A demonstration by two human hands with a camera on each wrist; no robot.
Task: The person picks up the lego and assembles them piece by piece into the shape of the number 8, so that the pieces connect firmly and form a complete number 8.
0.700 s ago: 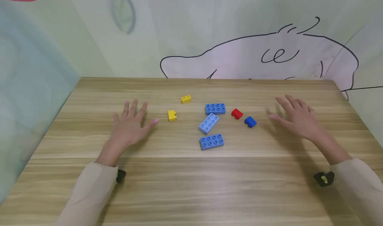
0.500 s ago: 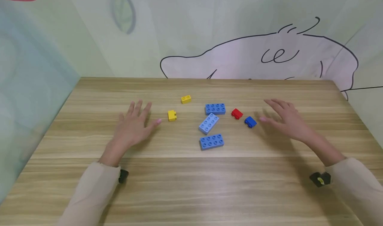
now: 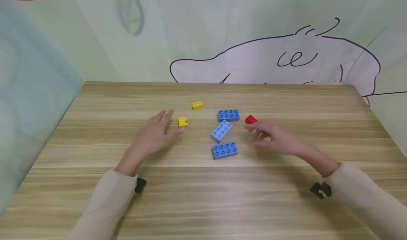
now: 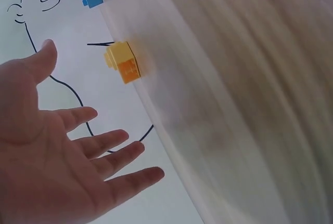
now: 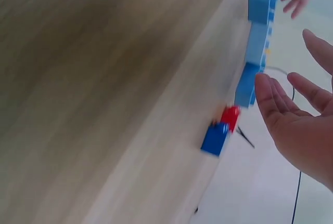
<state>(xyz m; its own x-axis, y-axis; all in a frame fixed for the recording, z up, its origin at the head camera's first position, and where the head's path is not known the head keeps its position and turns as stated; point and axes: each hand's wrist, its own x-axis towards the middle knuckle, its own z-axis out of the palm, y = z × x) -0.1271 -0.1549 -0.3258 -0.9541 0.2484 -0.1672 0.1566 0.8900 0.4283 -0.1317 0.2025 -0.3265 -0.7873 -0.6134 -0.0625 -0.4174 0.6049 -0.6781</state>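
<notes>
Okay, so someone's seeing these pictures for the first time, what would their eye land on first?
Probably the three big blue bricks lined up mid-table, then the red brick just beyond the right hand. Two small yellow bricks sit near the left hand. Behind, a bold black line drawing spreads across the pale wall.

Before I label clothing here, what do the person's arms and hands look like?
The left sleeve ends by a small black device; the right sleeve by another black device, marked yellow. Both sleeves are plain beige. The left hand and right hand are bare.
</notes>
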